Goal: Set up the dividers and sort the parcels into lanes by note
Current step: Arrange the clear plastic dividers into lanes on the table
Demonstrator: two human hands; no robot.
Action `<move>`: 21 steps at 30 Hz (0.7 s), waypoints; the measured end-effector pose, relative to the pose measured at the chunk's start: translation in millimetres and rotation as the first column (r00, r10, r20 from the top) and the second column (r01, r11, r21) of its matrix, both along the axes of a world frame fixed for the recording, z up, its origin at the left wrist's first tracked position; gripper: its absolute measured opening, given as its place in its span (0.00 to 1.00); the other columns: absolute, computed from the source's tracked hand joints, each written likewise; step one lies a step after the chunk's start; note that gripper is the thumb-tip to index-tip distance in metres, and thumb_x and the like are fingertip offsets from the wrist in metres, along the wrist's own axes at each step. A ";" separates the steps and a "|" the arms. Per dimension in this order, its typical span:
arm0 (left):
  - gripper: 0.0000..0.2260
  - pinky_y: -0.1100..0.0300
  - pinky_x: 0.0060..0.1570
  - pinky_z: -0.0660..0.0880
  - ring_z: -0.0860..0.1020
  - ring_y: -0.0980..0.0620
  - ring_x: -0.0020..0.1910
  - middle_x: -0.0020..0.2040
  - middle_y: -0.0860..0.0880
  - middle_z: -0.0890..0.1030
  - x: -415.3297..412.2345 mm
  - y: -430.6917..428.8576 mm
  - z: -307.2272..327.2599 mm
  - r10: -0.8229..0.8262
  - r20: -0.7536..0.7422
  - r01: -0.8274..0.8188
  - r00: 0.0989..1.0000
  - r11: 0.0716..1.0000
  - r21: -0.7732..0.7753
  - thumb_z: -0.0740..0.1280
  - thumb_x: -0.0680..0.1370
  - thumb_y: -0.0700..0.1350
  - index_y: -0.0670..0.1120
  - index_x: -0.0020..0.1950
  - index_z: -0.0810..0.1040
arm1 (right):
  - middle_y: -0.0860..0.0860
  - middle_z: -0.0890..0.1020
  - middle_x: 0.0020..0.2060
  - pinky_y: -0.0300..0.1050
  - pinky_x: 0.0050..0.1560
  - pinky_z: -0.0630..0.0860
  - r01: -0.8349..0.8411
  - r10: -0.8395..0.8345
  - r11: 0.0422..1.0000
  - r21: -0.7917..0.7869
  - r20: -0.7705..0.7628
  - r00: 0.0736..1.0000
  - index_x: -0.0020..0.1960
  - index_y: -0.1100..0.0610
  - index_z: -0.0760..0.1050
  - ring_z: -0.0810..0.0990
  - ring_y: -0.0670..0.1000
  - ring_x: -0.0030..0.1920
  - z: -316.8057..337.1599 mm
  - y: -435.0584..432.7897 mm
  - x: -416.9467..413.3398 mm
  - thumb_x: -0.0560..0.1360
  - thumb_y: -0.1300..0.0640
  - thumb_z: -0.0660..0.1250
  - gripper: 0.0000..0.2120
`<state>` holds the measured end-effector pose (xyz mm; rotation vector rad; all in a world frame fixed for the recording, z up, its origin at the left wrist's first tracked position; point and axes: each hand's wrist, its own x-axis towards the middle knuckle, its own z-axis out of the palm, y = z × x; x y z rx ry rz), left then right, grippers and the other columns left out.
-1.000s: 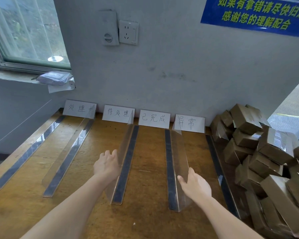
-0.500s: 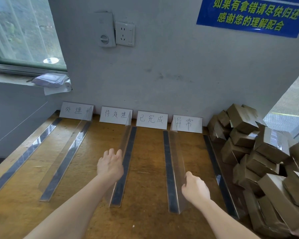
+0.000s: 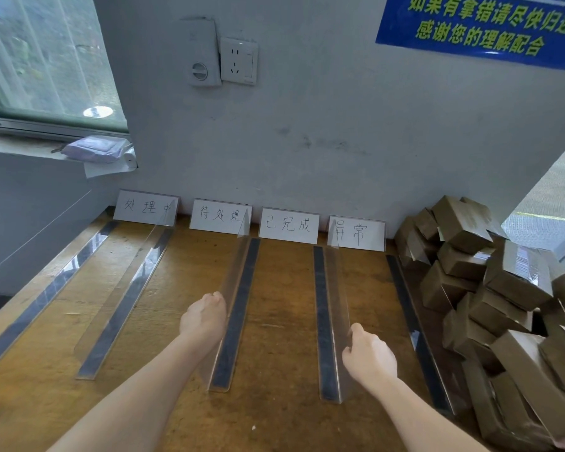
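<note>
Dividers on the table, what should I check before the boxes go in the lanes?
1. Five dividers lying on the table: ok.
2. Label cards standing at the far ends of the lanes: ok, four of them.
3. Hands free to pick up boxes: not ok. The left hand holds the third divider, and the right hand grips the fourth divider.
4. Boxes sorted: not ok, all are in the pile on the right.
5. Notes on the boxes readable: cannot tell.
</note>
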<state>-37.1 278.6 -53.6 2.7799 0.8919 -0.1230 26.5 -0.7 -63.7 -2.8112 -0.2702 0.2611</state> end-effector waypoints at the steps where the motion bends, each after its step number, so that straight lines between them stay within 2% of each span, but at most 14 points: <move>1: 0.17 0.56 0.43 0.69 0.77 0.44 0.54 0.58 0.44 0.77 0.3 -0.2 -0.1 -0.001 -0.001 0.001 1.000 1.000 -0.002 0.52 0.77 0.29 0.41 0.59 0.72 | 0.46 0.81 0.49 0.36 0.44 0.81 -0.001 0.001 1.000 0.002 0.002 1.000 0.69 0.51 0.68 0.81 0.46 0.40 0.2 -0.8 0.0 0.79 0.53 0.65 0.19; 6: 0.17 0.56 0.42 0.69 0.78 0.45 0.53 0.58 0.46 0.78 1.3 -1.8 -0.1 0.013 0.023 -0.013 1.000 1.000 -0.010 0.52 0.78 0.30 0.43 0.60 0.73 | 0.45 0.81 0.51 0.36 0.44 0.81 -0.001 0.001 1.000 0.009 0.009 1.000 0.71 0.50 0.66 0.82 0.45 0.41 0.3 -4.2 1.1 0.79 0.48 0.64 0.21; 9: 0.16 0.55 0.45 0.70 0.78 0.44 0.55 0.60 0.46 0.77 1.7 -4.0 2.3 0.047 0.019 -0.046 0.999 0.998 -0.033 0.51 0.80 0.32 0.42 0.61 0.73 | 0.45 0.82 0.52 0.36 0.44 0.81 0.010 -0.011 1.000 0.016 0.020 1.000 0.72 0.50 0.66 0.82 0.45 0.43 -0.8 -4.9 0.9 0.80 0.45 0.62 0.22; 14: 0.16 0.56 0.44 0.70 0.78 0.45 0.55 0.60 0.45 0.78 0.4 -4.8 3.0 0.073 0.045 -0.070 0.996 0.995 -0.073 0.52 0.79 0.31 0.42 0.60 0.73 | 0.47 0.81 0.55 0.34 0.46 0.79 -0.005 0.005 0.999 0.031 0.007 1.000 0.71 0.51 0.67 0.82 0.46 0.47 -3.5 -8.8 1.4 0.80 0.52 0.63 0.20; 18: 0.15 0.52 0.52 0.72 0.77 0.42 0.55 0.59 0.43 0.78 0.0 -5.0 7.0 0.102 0.063 -0.093 0.993 0.988 -0.122 0.49 0.82 0.35 0.40 0.58 0.74 | 0.47 0.81 0.52 0.35 0.45 0.80 -0.044 0.045 0.998 0.043 -0.028 0.999 0.68 0.51 0.70 0.81 0.45 0.44 -5.0 -8.4 2.0 0.80 0.54 0.63 0.17; 21: 0.14 0.54 0.47 0.71 0.75 0.45 0.50 0.57 0.44 0.78 -1.1 -5.4 8.8 0.056 0.044 -0.052 0.997 0.995 -0.080 0.50 0.81 0.33 0.41 0.56 0.73 | 0.46 0.81 0.51 0.36 0.46 0.81 -0.042 0.043 0.998 0.051 -0.025 0.999 0.68 0.52 0.70 0.81 0.45 0.44 -5.7 -8.6 2.4 0.80 0.54 0.63 0.16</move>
